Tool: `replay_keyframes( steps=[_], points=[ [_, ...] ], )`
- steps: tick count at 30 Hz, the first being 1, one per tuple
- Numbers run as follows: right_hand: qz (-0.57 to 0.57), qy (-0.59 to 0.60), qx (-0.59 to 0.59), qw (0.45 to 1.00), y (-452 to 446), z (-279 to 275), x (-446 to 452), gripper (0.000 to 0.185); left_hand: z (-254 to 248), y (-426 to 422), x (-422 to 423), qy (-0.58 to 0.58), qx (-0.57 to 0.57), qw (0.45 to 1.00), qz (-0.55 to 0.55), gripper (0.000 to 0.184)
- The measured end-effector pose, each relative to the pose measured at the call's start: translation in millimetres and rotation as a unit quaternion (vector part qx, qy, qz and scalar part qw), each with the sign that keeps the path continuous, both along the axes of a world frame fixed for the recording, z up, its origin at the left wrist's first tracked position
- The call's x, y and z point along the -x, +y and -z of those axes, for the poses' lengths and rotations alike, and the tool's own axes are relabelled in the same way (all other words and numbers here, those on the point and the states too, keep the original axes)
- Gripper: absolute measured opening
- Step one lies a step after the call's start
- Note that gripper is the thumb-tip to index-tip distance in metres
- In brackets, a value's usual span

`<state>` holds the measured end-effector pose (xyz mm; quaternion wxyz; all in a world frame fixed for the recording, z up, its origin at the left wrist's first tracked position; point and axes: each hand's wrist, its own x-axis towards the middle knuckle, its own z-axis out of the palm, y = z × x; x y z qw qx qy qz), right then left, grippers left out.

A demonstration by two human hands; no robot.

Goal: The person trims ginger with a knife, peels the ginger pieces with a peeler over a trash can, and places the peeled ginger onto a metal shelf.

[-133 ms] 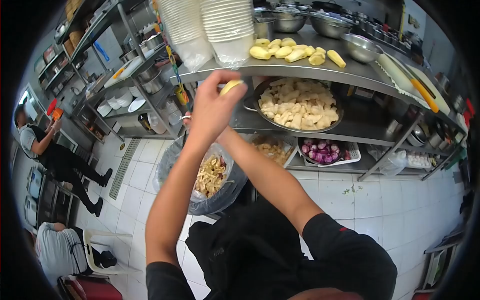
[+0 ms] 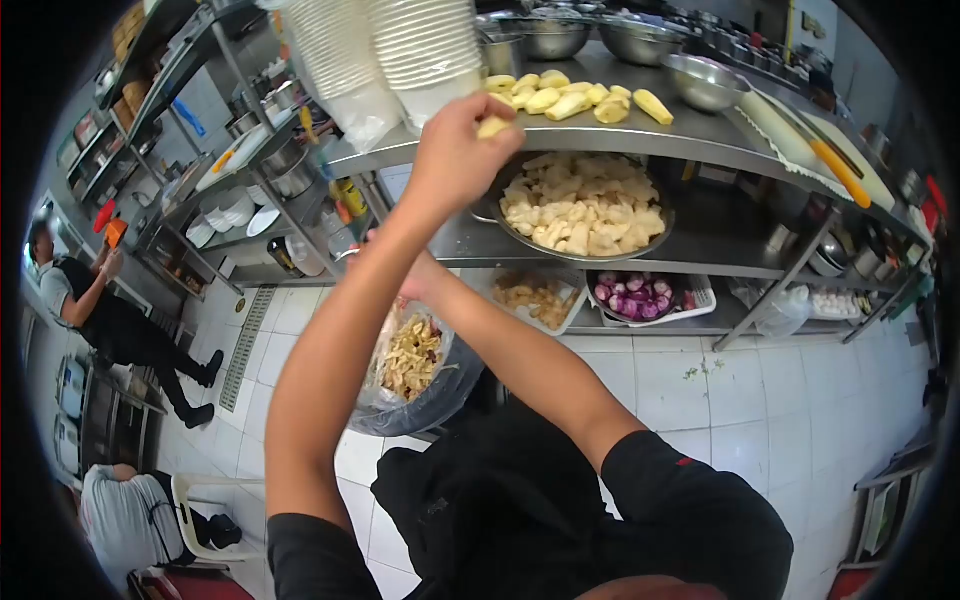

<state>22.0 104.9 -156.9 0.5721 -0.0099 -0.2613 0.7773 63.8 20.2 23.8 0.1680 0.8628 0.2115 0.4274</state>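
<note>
My left hand (image 2: 465, 150) is closed around a peeled, pale-yellow vegetable (image 2: 494, 127), up at the front edge of the steel counter. Just beyond it on the counter lie several similar peeled yellow pieces (image 2: 568, 104). Lower down, my right hand (image 2: 415, 272) is partly covered by my left forearm. A small shiny metal tool (image 2: 348, 255) sticks out beside its fingers; its kind is hard to make out. Below my hands stands a bin lined with clear plastic (image 2: 440, 405), holding yellowish peelings (image 2: 410, 358).
Stacked white plastic tubs (image 2: 425, 50) stand left of the yellow pieces, steel bowls (image 2: 708, 82) behind and right. A yellow-handled knife (image 2: 838, 172) lies at right. Under the counter are a pan of pale chunks (image 2: 585, 210) and purple onions (image 2: 632, 297). Two people are at left.
My left hand has moved right with the yellow vegetable, closer to the pieces on the counter. My right hand has shifted slightly down and left. The camera view has also shifted a little.
</note>
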Motion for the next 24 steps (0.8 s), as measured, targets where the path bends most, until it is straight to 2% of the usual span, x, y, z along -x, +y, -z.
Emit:
replay_keyframes(
  steps=[1,2,4,8,10,13,17,18,21,24],
  points=[
    [0.014,-0.030,-0.028,0.999,3,5,0,0.041,-1,12,-18,0.015,-0.084,0.996,-0.012,0.027],
    [-0.002,-0.050,-0.050,0.997,8,10,1,0.037,-2,24,-35,0.035,-0.106,0.994,-0.019,0.028],
    [0.044,-0.084,-0.029,0.995,-8,2,-1,0.039,-6,47,-65,0.075,-0.148,0.986,-0.034,0.030],
    [0.023,-0.051,-0.009,0.998,-18,-13,-3,0.039,-16,71,-98,0.002,-0.252,0.959,-0.131,0.034],
    [0.019,-0.043,-0.049,0.998,-30,-23,-8,0.038,-20,73,-101,-0.046,-0.309,0.932,-0.184,0.035],
    [0.030,-0.078,-0.063,0.994,-26,-14,-14,0.039,-14,55,-74,-0.060,-0.294,0.945,-0.130,0.033],
    [0.054,-0.083,-0.008,0.995,-20,0,-13,0.042,26,33,-22,0.026,-0.215,0.969,-0.120,0.028],
    [0.037,-0.047,-0.007,0.998,-16,0,-9,0.043,36,31,-10,0.040,-0.207,0.971,-0.113,0.028],
    [0.060,0.031,0.113,0.991,-35,-16,-8,0.026,56,40,17,0.054,-0.206,0.969,-0.122,0.027],
    [0.096,0.061,0.057,0.992,-4,0,-7,0.023,59,48,36,0.045,-0.217,0.962,-0.161,0.027]
  ],
)
